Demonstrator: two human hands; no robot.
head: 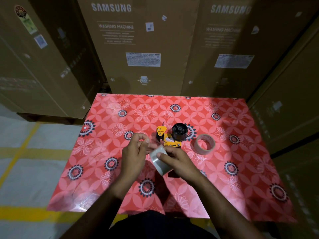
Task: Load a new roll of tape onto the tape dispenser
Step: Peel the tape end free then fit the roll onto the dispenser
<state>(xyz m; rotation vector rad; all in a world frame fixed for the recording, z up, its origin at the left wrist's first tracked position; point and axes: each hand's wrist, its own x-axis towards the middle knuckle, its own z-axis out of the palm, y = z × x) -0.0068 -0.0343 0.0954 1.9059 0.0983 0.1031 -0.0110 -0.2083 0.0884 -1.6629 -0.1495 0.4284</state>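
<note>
The tape dispenser (170, 136) stands mid-bench, spindle bare; the tape roll (203, 144) lies just right of it, not yet mounted. The right hand (176, 162) pinches a strip of clear tape (159, 160), the left hand (136, 150) curled at its far end. Judged: preparation; next, clear both hands and seat the roll. The bench (241, 169) carries a red floral cover; cardboard cartons (146, 40) stand behind.

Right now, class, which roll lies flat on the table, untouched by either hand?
The clear tape roll right of the yellow dispenser. The other, grey roll is held up in the right hand.
</note>
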